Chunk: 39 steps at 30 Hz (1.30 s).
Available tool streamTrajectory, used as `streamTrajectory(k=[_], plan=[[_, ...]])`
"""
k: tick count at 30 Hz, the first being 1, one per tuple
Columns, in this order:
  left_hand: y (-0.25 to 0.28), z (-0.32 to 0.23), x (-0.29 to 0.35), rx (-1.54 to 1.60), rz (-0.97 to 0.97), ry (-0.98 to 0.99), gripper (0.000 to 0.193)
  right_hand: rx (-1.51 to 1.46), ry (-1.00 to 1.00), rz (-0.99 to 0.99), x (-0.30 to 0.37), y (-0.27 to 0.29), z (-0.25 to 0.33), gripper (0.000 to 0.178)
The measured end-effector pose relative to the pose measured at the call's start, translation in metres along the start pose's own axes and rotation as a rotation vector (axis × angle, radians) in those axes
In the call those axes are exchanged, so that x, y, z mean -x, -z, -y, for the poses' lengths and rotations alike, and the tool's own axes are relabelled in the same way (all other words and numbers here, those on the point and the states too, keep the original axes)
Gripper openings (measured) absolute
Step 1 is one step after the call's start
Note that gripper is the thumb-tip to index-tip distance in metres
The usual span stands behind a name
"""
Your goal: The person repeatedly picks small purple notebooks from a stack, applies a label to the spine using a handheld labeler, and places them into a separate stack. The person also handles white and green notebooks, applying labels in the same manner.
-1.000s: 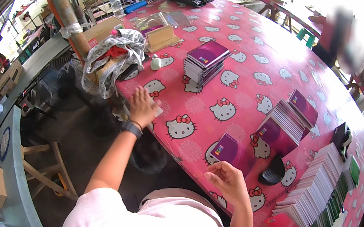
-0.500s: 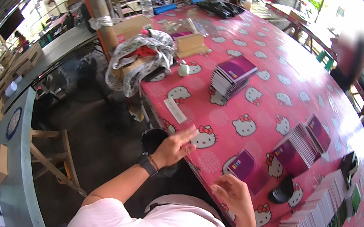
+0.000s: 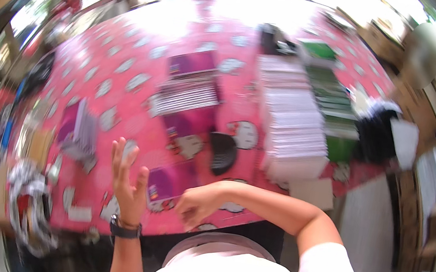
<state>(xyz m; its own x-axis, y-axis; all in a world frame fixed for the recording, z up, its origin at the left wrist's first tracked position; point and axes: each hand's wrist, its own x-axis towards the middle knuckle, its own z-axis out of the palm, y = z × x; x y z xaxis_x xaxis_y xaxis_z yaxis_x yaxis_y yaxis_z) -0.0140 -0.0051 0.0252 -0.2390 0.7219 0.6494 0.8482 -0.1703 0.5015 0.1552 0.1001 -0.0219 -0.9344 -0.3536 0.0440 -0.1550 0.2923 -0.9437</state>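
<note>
My left hand (image 3: 128,190), with a dark watch on its wrist, is raised over the near edge of the table. Its fingers are spread and it holds nothing. My right hand (image 3: 202,203) hangs with loosely bent, slightly blurred fingers, and nothing shows in it. Between the two hands a purple booklet (image 3: 171,180) lies flat on the table, nearest to both. Beyond it stands a row of purple booklets (image 3: 190,97), page edges up, with covers at both ends. A black, rounded object (image 3: 222,154) sits right of that row; its kind is unclear.
The pink cat-print tablecloth (image 3: 125,103) covers the table. On the right stands a long row of white-paged booklets (image 3: 293,120) beside green ones (image 3: 329,111). Another purple stack (image 3: 79,130) is at left, near a patterned cloth bundle (image 3: 33,191). A black bag-like thing (image 3: 376,136) lies far right.
My view has swung to the right, blurring the surroundings. My left hand has lifted with its fingers pointing up. My right arm now bends across, its fingers drooping lower.
</note>
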Motion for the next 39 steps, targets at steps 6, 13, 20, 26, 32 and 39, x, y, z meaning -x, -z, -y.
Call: streamTrajectory(k=[6,13,20,26,32,39], plan=[[-0.090,-0.083,-0.058,0.329,0.251,-0.339,0.034,0.012,-0.071,0.056,0.015,-0.004,0.002,0.032],[-0.169,-0.132,-0.054,0.167,0.529,-0.859,0.052,0.420,0.105,0.165,0.030,-0.019,0.094,0.024],[-0.202,-0.170,-0.008,0.213,0.947,-1.101,0.052,0.668,0.084,0.014,0.059,-0.022,0.136,0.020],[-0.206,-0.160,0.019,0.044,0.784,-1.027,0.036,0.574,-0.054,-0.335,0.106,-0.017,0.156,0.021],[-0.172,-0.160,0.035,0.222,0.900,-0.757,0.054,0.639,-0.785,-1.092,0.258,-0.093,0.140,0.040],[-0.169,-0.126,0.035,0.433,0.780,-0.583,0.037,0.760,-0.973,-1.098,0.246,-0.120,0.085,0.032]])
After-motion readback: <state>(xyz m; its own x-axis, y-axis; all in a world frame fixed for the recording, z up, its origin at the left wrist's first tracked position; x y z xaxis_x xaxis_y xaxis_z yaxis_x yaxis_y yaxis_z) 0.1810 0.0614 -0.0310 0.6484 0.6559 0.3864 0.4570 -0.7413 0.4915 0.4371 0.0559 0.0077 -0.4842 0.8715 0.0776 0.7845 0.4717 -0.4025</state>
